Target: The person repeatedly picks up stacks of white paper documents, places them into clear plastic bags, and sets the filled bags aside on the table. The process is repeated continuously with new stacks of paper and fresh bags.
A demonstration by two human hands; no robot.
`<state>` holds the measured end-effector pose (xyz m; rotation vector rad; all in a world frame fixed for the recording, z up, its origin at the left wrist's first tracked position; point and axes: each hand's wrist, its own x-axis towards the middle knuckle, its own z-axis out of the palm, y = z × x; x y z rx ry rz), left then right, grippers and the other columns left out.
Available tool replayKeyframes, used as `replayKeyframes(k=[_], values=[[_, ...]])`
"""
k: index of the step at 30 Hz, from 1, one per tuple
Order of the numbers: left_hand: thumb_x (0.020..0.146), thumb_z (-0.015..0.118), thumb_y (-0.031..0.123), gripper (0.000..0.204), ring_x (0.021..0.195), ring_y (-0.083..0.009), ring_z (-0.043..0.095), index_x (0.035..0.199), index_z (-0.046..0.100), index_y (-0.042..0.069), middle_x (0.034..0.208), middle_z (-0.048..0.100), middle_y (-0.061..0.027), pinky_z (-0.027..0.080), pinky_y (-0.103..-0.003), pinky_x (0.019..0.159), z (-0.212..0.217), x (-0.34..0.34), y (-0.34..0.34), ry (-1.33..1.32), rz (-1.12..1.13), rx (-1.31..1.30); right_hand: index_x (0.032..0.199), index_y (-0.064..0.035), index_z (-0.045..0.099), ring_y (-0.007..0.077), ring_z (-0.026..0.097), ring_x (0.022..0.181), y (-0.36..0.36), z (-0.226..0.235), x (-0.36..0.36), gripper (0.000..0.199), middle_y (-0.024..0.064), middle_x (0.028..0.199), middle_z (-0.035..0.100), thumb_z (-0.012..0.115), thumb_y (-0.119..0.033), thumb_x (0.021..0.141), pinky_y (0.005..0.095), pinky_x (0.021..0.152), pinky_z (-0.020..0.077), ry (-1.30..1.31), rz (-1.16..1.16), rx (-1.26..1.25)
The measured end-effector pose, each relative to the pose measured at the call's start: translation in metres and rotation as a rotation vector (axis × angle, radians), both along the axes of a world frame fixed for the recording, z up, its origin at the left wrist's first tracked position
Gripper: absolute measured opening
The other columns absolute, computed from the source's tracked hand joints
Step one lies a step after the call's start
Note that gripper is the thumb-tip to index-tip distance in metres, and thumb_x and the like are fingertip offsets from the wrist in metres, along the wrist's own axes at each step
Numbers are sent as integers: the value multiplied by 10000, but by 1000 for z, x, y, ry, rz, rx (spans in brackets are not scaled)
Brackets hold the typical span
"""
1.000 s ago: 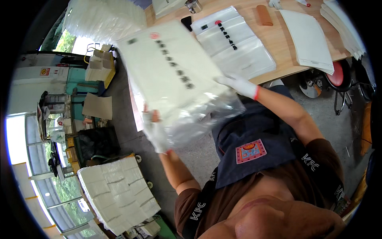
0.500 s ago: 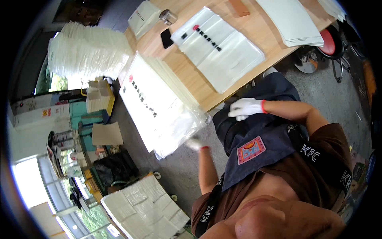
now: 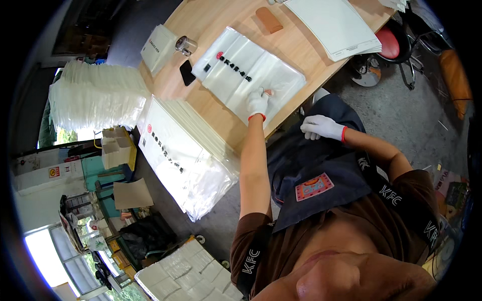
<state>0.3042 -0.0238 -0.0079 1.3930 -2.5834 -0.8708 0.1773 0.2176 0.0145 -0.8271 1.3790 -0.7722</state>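
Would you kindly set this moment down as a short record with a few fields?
Setting: wooden table, person seated at its edge.
Left hand: white glove, fingertips on the clear plastic bag lying flat on the table.
Right hand: white glove, resting on the dark apron, holding nothing.
Beside the bag: black phone, metal cup, brown block.
Table's left end: stack of bags overhanging the edge.

Both hands wear white knit gloves with red cuffs, left hand (image 3: 258, 102) and right hand (image 3: 321, 127). Brown short-sleeved shirt, dark blue apron with a colourful patch
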Motion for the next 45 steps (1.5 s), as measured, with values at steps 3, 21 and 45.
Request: replayKeyframes(k=[3,21,45], values=[[860,575,390,283,850,-345,604,854,687,130,882,657,-155,462,-430,763,6,4,-7,182,15,-37,1015,-37,626,161,636,774,-48,-32,-15,386,99,875,667,532,-400,922,294,698,515,-207,-28,-109],[884,542,37,233,701,-165,571,1106,600,80,959,652,-71,480,-288,664,119,-31,73,604,-83,-32,940,-56,628,340,603,950,-115,55,-21,262,195,1004,630,537,-293,874,425,761,481,557,-233,-522],[951,510,129,203,760,-103,578,1107,593,29,995,640,-65,486,-251,684,23,-97,71,622,-157,405,980,-94,571,249,628,798,-28,-17,-235,191,57,855,619,532,-159,804,363,685,535,1745,60,-675]])
